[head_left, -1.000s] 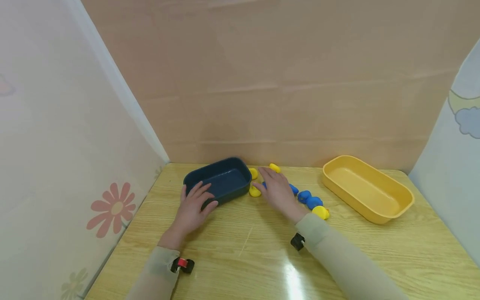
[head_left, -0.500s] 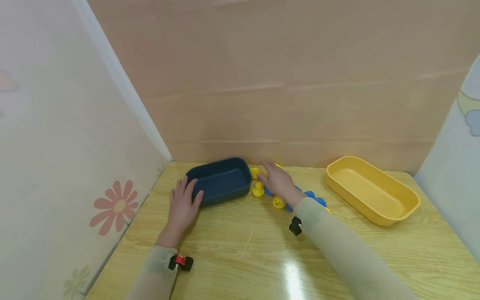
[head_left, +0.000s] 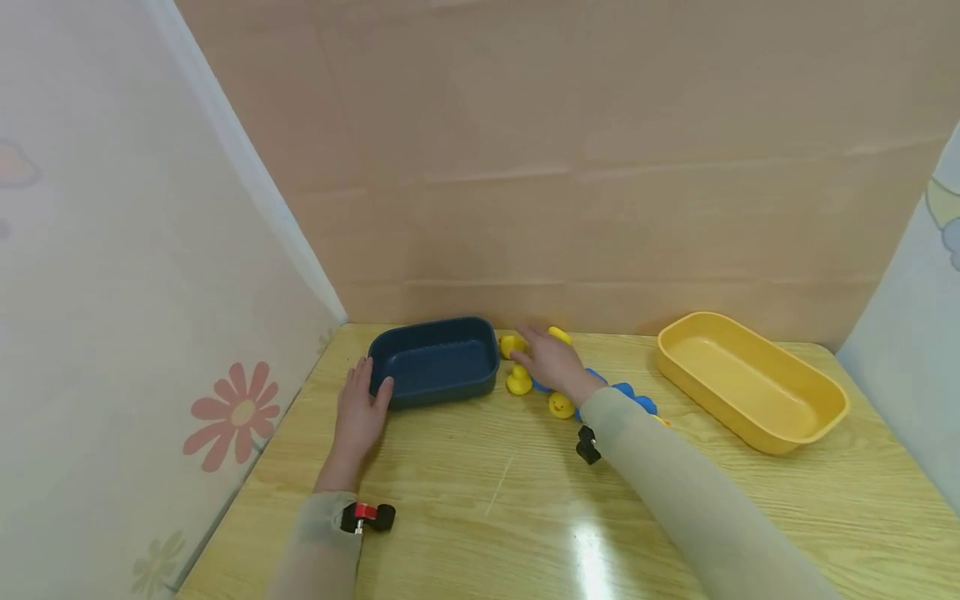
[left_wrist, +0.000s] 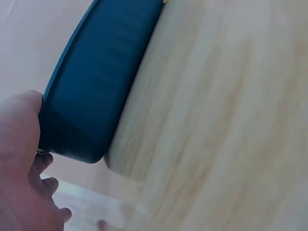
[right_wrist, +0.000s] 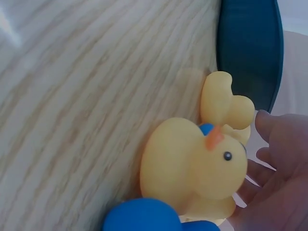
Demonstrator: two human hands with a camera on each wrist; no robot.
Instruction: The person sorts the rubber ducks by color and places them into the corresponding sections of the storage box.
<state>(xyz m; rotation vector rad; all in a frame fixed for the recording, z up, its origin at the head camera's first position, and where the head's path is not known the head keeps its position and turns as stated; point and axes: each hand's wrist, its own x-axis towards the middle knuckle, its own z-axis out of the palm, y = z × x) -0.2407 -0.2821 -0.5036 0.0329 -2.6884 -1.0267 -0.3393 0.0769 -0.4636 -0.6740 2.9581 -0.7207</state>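
My left hand [head_left: 358, 417] rests at the left end of a dark blue tub [head_left: 442, 393], its fingers along the end wall and thumb at the front corner. In the left wrist view the thumb [left_wrist: 32, 98] lies against the rim. My right hand [head_left: 553, 364] reaches over a cluster of toy ducks right of the tub, fingers extended, nothing visibly gripped. A yellow duck [head_left: 519, 381] stands upright by the tub, another [head_left: 561, 406] nearer me. In the right wrist view a yellow duck [right_wrist: 175, 163] with an orange beak sits beside the fingers. Blue ducks [head_left: 643, 403] lie partly hidden under the right forearm.
An orange-yellow tub [head_left: 750, 379] stands on the wooden table [head_left: 480, 508] at the right. A brown backdrop [head_left: 525, 167] rises behind the table, with a flower-printed white panel [head_left: 150, 275] on the left.
My left hand has moved from over the dark tub's front rim to its left end, and the tub has turned slightly. Near the right hand, yellow ducks have shifted and one now stands upright.
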